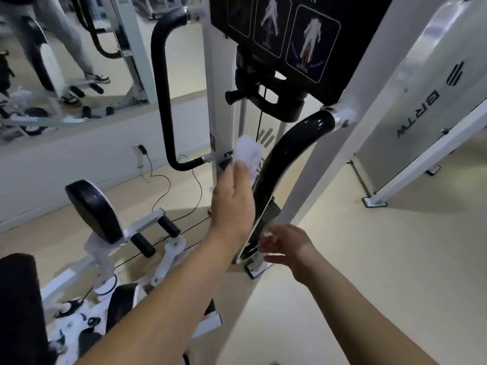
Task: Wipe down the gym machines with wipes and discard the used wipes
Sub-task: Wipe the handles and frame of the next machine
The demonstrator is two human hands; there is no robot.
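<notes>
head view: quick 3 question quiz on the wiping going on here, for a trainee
1. True or false: the left hand holds the white wipe.
2. Which is nearest the wipe? A) black curved bar B) round black pad C) wall socket
3. Fill in: the right hand is near the bar's ____ end.
Key: 1 true; 2 A; 3 lower

At the centre of the frame the left hand pinches a crumpled white wipe just beside the upper stretch of a glossy black curved handle bar on a white metal machine frame. The right hand, blurred and with its fingers loosely spread, sits by the bar's lower end. A black exercise placard hangs at the top, and a wall mirror fills the upper left.
</notes>
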